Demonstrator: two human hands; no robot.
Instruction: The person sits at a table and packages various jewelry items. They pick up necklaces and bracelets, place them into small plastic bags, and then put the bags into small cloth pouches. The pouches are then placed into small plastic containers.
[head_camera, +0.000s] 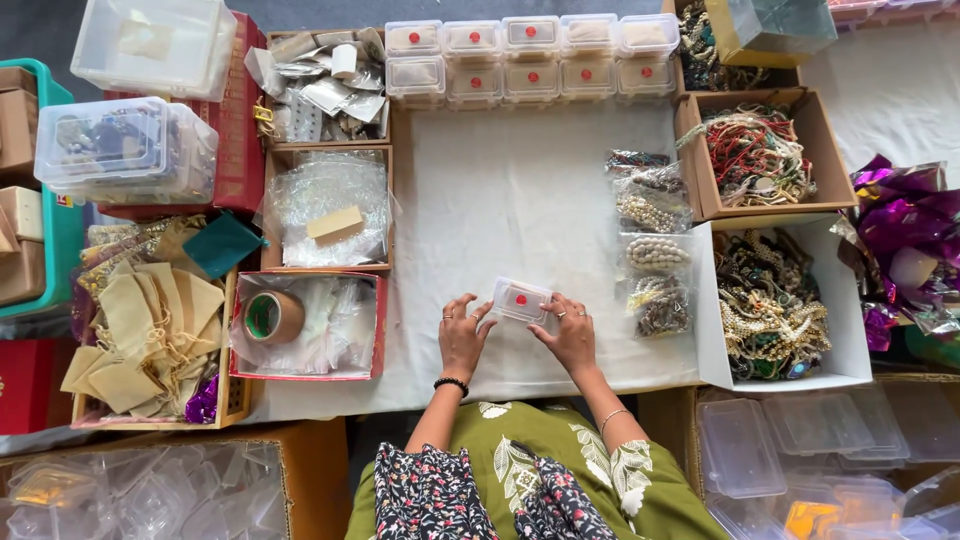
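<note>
My left hand (463, 332) and my right hand (571, 332) both hold a small clear plastic box (520, 300) with a red dot on its lid, just above the white cloth (500, 200). The left fingers touch its left edge. On the right edge the right fingers pinch it. A black bead bracelet sits on my left wrist, a thin bangle on the right. Small bags of pearl and bead jewellery (652, 252) lie just right of my hands.
Two rows of closed clear boxes with red dots (530, 60) line the far edge. Cardboard boxes of tangled jewellery (760, 155) and a white box (775, 305) stand right. Left are plastic bags (325, 205), a tape roll (272, 316), beige pouches (150, 320). Empty clear containers (800, 440) sit near right.
</note>
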